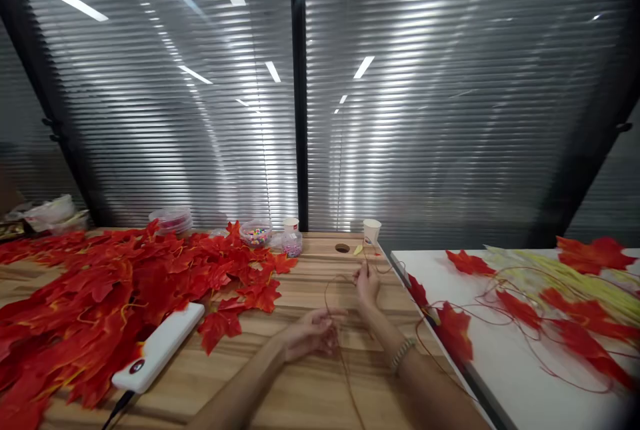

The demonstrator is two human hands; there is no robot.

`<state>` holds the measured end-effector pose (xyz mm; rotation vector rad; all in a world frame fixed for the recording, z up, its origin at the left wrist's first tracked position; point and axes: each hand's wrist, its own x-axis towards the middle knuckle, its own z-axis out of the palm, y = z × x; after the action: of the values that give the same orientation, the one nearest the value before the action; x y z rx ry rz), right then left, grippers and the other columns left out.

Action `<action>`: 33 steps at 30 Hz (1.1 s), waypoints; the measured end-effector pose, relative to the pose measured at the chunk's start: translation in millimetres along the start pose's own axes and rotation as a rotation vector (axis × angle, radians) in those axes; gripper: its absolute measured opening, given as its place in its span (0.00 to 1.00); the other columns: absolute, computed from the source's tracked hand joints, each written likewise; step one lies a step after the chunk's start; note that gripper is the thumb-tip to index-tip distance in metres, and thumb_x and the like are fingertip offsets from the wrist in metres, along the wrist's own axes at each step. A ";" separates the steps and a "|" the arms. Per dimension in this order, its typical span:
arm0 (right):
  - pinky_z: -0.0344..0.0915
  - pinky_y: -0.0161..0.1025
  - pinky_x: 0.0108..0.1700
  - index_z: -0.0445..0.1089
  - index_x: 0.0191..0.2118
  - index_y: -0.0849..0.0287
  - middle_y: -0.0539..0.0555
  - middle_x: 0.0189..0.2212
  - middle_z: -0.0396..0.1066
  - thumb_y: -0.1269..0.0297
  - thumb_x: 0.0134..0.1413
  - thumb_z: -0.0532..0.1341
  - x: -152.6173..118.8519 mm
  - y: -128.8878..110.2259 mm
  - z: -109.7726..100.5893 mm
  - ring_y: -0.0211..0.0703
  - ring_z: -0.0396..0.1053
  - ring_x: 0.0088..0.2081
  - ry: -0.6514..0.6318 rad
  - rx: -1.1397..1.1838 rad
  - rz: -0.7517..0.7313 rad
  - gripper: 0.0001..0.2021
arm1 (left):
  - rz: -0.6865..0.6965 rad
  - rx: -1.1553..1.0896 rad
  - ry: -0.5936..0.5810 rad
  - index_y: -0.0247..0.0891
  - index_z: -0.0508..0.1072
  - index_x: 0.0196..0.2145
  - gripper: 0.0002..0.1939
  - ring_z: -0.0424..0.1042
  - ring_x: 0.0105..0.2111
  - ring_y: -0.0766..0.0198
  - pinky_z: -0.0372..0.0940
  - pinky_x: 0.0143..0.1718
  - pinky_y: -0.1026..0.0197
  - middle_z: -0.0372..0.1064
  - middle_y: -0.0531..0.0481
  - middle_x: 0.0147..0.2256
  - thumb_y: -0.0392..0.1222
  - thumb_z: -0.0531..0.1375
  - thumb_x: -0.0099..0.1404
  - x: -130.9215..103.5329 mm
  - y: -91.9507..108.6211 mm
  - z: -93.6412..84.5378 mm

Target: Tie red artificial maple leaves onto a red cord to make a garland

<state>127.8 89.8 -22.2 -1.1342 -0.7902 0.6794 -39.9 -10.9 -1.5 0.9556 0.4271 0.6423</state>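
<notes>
Cord (349, 380), thin and brownish, runs from the near edge of the head view up past one hand, curves over in a loose loop and reaches the other. The right grip (367, 285) is closed, fingertips pinched together on the cord, with a beaded bracelet (403, 355) on the wrist behind it. The left grip (311, 335), lower and to its left, is half open, fingers loosely stretched and blurred; the cord passes right at them, but I can't tell whether they hold it.

Just beyond the right grip stands a paper cup (371, 231), upright, with a small yellow scrap (357, 250) and a round hole (343, 248) in the wooden surface (240, 377) to the cup's left. Farther off, ahead and to the left of both grips, I see a tub of coloured beads (256, 235), a smaller clear tub (292, 245) and a second cup (291, 223) behind that one.

Left of the left grip spreads a great heap of red leaves (100, 297), a white device (161, 347) lying against it, a black cable (119, 409) plugged into its near end. Well to the right of the right grip, a white surface (520, 383) carries more leaves, tangled cords and yellow strands (565, 277).
</notes>
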 end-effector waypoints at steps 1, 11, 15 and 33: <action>0.50 0.31 0.19 0.64 0.36 0.64 0.46 0.15 0.57 0.39 0.46 0.46 -5.1 3.5 0.0 0.33 0.53 0.16 -0.011 -0.015 0.005 0.29 | -0.011 0.029 0.006 0.34 0.68 0.43 0.21 0.63 0.22 0.72 0.58 0.24 0.67 0.63 0.52 0.28 0.42 0.64 0.51 1.5 -0.5 -1.9; 0.50 0.32 0.19 0.64 0.15 0.62 0.50 0.11 0.58 0.38 0.45 0.51 -42.1 -2.3 11.3 0.34 0.55 0.15 -0.540 -0.187 0.061 0.29 | 0.351 -0.008 0.570 0.34 0.69 0.36 0.20 0.57 0.18 0.76 0.55 0.21 0.71 0.63 0.55 0.22 0.48 0.65 0.48 16.7 17.3 -40.1; 0.44 0.30 0.16 0.71 0.21 0.64 0.52 0.14 0.66 0.41 0.47 0.52 -54.3 -19.2 4.5 0.29 0.50 0.12 -1.089 -0.202 0.201 0.28 | 0.438 -0.004 0.626 0.34 0.67 0.39 0.20 0.58 0.18 0.75 0.57 0.21 0.71 0.65 0.54 0.23 0.46 0.64 0.51 13.1 19.8 -48.3; 0.47 0.29 0.18 0.67 0.29 0.63 0.46 0.14 0.60 0.43 0.44 0.57 -56.9 -10.5 -2.9 0.30 0.56 0.15 -0.998 0.032 0.254 0.23 | 0.234 0.526 0.418 0.34 0.66 0.26 0.20 0.50 0.12 0.74 0.45 0.17 0.69 0.57 0.57 0.12 0.56 0.51 0.59 13.5 -3.6 -27.4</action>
<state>99.3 39.4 -24.0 -0.8303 -1.4663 1.5125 -45.1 13.5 -19.5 1.3869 0.8933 0.9744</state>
